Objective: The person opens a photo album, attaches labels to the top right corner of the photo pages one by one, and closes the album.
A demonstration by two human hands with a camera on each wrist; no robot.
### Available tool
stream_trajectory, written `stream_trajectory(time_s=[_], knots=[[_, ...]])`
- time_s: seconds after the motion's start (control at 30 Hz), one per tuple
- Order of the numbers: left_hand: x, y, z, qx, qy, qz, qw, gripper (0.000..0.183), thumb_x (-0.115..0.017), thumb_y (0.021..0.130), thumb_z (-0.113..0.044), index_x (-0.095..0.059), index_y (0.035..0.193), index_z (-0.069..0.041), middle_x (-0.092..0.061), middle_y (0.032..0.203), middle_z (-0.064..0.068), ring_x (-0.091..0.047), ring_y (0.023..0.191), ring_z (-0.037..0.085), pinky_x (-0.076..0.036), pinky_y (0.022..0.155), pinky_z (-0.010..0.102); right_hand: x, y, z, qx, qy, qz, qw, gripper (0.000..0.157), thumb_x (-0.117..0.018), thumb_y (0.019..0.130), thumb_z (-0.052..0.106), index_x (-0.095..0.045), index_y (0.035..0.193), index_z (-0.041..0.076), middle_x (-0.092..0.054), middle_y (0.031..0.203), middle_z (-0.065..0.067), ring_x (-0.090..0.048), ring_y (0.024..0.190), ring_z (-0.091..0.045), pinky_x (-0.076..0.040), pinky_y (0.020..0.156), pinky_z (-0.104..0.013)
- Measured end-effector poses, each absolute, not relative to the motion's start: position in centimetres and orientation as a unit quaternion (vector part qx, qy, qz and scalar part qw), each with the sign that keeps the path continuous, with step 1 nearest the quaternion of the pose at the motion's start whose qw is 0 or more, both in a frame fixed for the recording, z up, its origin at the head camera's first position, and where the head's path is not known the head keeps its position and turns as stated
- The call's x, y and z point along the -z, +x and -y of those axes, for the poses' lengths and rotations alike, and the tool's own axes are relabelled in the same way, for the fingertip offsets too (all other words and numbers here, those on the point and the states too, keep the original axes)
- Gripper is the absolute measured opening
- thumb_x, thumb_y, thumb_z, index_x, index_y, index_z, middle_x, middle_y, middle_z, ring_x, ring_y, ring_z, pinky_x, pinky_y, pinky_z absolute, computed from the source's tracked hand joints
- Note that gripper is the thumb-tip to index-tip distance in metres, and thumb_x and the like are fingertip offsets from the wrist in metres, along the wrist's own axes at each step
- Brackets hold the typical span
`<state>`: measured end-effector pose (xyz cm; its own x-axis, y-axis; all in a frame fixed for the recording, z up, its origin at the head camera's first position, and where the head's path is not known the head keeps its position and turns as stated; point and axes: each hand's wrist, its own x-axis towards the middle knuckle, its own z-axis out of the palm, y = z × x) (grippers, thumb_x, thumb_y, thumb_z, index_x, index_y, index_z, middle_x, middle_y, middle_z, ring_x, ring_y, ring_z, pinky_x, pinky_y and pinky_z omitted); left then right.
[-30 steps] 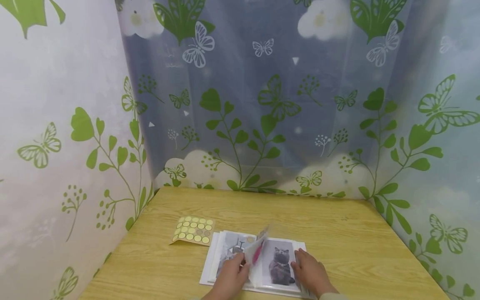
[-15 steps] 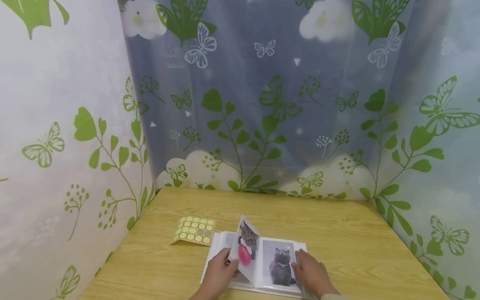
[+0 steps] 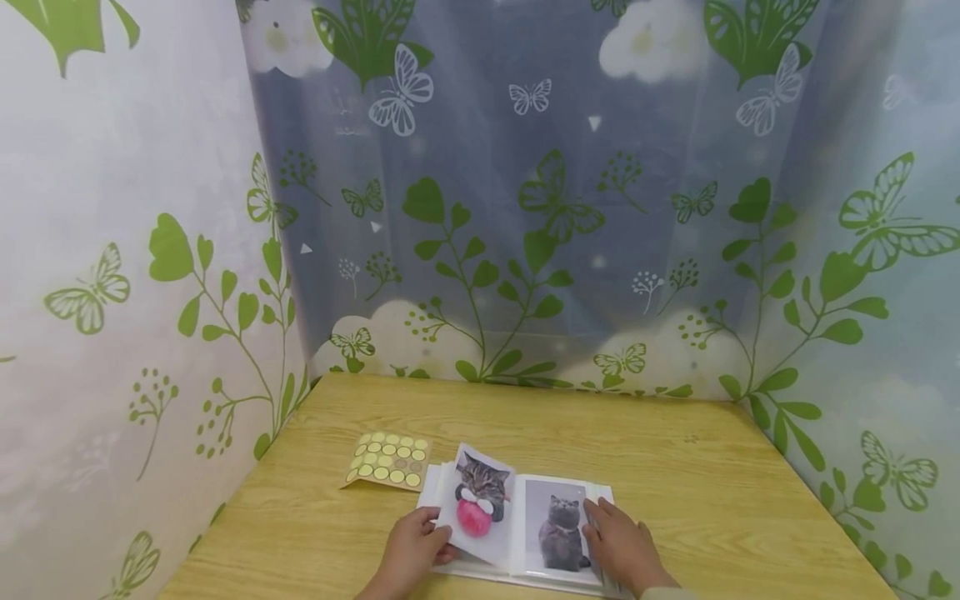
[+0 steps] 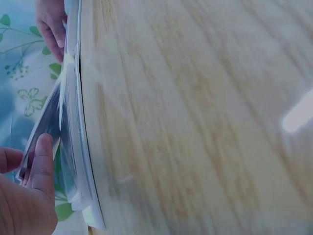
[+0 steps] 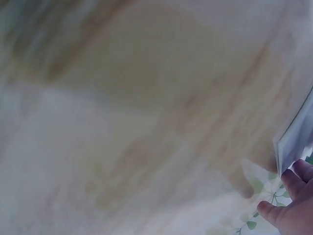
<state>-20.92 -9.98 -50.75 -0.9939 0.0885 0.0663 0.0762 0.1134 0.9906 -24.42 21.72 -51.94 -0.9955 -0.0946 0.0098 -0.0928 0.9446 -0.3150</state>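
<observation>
An open photo album lies at the front of the table, showing photos of cats. My left hand pinches the outer edge of a raised page with a tabby cat and a pink ball on it. In the left wrist view, the thumb of my left hand lies against that page, which stands off the stack below. My right hand holds the right edge of the album, beside a photo of a grey cat. In the right wrist view, fingertips touch the album's corner.
A sheet of round yellow stickers lies on the wooden table, behind the album to the left, with one corner curled. Curtains with leaves and butterflies surround the table's back and sides.
My left hand has moved left and turned the tabby cat page from nearly upright over toward the left side. The right hand has stayed at the album's right edge.
</observation>
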Motion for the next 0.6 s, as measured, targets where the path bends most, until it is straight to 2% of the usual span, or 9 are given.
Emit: stream_trajectory(time_s=[0.23,0.4,0.6], knots=[[51.2,-20.7,10.4,-0.661,0.013,-0.75,0.026,0.037,-0.056,0.091,0.006,-0.045,0.12,0.026,-0.068,0.08,0.011,-0.07,0.067,0.02,-0.06,0.063,0.033,51.9,-24.4,-21.6,0.159,-0.046,-0.986,0.006,0.045,-0.057,0.099,0.024,-0.055,0.138,0.002,-0.051,0.141,-0.026,-0.045,0.131,-0.045,-0.03,0.101,-0.074],[51.5,-20.5,10.8,-0.666,0.007,-0.746,0.025,0.038,-0.057,0.09,0.006,-0.045,0.12,0.027,-0.068,0.079,0.011,-0.07,0.067,0.021,-0.061,0.063,0.034,52.0,-24.5,-21.8,0.162,-0.057,-0.985,-0.002,0.045,-0.058,0.098,0.023,-0.055,0.137,0.0,-0.05,0.14,-0.028,-0.045,0.13,-0.046,-0.035,0.103,-0.067],[51.5,-20.2,11.3,-0.654,0.0,-0.756,0.024,0.037,-0.058,0.089,0.005,-0.047,0.118,0.027,-0.068,0.076,0.011,-0.068,0.065,0.019,-0.06,0.062,0.034,52.0,-24.4,-21.9,0.178,-0.063,-0.982,-0.003,0.046,-0.057,0.099,0.022,-0.054,0.138,-0.001,-0.049,0.141,-0.029,-0.044,0.132,-0.046,-0.035,0.107,-0.06]])
